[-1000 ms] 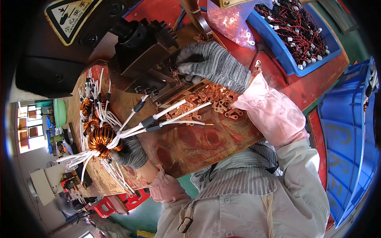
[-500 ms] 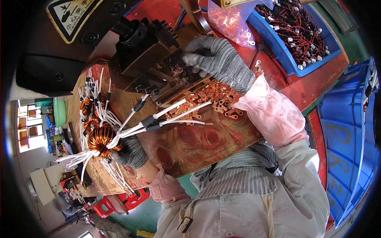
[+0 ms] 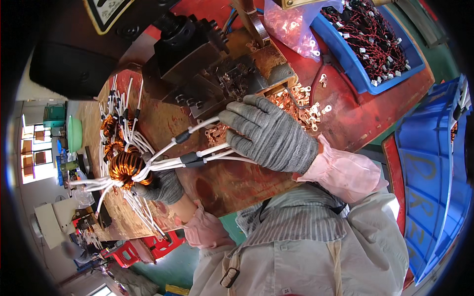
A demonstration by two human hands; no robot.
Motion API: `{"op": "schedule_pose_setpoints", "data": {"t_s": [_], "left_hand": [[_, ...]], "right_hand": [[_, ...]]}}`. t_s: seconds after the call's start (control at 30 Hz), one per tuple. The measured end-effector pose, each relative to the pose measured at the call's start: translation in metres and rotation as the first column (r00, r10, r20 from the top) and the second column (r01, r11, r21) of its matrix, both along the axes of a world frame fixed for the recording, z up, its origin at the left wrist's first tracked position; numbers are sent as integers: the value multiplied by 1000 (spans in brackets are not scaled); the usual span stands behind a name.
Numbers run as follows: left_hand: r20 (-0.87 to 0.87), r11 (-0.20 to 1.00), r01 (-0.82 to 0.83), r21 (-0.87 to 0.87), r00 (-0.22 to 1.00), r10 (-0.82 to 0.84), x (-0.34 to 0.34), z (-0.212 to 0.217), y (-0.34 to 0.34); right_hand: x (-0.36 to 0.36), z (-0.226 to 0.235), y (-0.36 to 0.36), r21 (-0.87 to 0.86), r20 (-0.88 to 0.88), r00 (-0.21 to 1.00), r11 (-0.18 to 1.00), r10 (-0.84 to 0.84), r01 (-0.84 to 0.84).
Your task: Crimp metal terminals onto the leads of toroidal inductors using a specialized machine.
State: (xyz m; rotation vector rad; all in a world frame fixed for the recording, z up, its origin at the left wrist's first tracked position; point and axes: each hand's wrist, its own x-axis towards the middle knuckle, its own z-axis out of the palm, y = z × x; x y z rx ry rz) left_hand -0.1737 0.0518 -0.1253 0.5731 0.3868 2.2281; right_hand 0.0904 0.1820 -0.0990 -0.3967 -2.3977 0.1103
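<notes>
My left hand, in a grey knit glove, is closed around a copper-wound toroidal coil and the base of its thick white leads. Dark grey sleeves sit partway along these leads, which stretch right toward the other hand. My right hand, also gloved, lies palm down across the lead ends, fingers extended and slightly apart; its thumb is hidden. The leads pass beneath its fingertips, and whether it touches all of them cannot be made out. Just beyond it is a black press with a metal die block.
Copper ring terminals lie heaped along the press base. More coils with white leads rest at left on the worn wooden table. A bag of terminals and a blue bin of red-black wires stand far right; a blue crate is nearer.
My right hand has moved from the press die toward me, over the lead ends, its fingers now stretched out. The left hand still holds the coil.
</notes>
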Motion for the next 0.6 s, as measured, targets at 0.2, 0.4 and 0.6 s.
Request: {"op": "schedule_pose_setpoints", "data": {"t_s": [0.2,0.4,0.6], "left_hand": [[-123,929,362,81,928,-351,24,10,12],[-105,960,281,10,955,-278,4,-12,1],[-40,987,148,-55,988,-150,7,-12,2]], "right_hand": [[15,-22,-11,-216,-43,996,973,81,-88],[28,-11,-1,-149,-39,995,984,88,-93],[30,5,21,29,56,997,998,-50,49]]}}
